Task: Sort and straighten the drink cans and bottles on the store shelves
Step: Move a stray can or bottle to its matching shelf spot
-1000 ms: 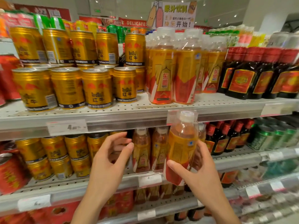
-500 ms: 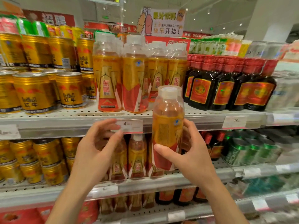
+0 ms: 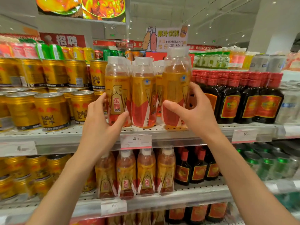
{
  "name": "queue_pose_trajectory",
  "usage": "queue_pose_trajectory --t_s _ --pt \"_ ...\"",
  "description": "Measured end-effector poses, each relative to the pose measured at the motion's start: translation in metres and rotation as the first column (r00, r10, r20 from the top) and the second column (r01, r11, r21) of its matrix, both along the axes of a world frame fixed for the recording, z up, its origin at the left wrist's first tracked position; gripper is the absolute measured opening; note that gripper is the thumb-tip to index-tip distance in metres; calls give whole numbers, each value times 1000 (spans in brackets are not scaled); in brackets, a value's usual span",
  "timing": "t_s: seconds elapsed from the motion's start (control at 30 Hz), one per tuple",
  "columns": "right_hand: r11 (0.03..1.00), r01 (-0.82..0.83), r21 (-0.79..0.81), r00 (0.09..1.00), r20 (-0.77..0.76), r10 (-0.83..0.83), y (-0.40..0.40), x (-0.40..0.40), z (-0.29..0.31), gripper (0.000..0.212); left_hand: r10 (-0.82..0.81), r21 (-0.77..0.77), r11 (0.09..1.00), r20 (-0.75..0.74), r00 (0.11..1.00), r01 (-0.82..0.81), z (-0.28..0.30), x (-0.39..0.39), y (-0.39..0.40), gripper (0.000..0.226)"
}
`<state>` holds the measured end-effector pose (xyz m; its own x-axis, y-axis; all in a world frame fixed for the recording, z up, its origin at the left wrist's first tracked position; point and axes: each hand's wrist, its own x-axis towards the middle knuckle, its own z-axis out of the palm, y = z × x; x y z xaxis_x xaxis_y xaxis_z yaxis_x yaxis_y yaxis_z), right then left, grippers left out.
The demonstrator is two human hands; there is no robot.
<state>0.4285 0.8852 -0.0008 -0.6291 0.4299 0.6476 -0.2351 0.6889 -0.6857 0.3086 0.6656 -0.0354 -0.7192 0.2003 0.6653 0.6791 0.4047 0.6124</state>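
1. My right hand (image 3: pixel 196 114) is wrapped around an orange bottle (image 3: pixel 176 88) — thumb across the front, fingers curled behind — holding it at the right end of the front row on the upper shelf (image 3: pixel 65 135). I can't tell if its base is fully down.
2. My left hand (image 3: pixel 103 122) grips the leftmost bottle (image 3: pixel 116 91), thumb and fingers curled on its lower body.
3. To do this well: set the base flat, turn the label forward, press it snug beside the middle bottle (image 3: pixel 143 95).
4. Behind — gold cans (image 3: pixel 52 109) at left, dark bottles (image 3: pixel 230 98) at right; keep clear of both.
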Motion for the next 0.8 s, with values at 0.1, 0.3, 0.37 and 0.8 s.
queue_pose_trajectory --t_s 0.1,0.3,0.37,0.8 --pt "1000 2 -5 999 52 -1 6 -13 -8 58 14 -25 1000 -5 1000 -14 6 -10 2 89" --pt "997 32 -67 998 60 -28 19 -17 -20 86 15 -19 1000 -16 1000 -16 12 -22 7 88" --pt "998 37 -42 997 77 -33 20 -17 -20 84 -20 -10 1000 -4 1000 20 12 -22 11 89" --pt "997 77 -22 995 66 -75 34 -18 -28 69 17 -174 984 -55 998 -27 13 -18 58 116"
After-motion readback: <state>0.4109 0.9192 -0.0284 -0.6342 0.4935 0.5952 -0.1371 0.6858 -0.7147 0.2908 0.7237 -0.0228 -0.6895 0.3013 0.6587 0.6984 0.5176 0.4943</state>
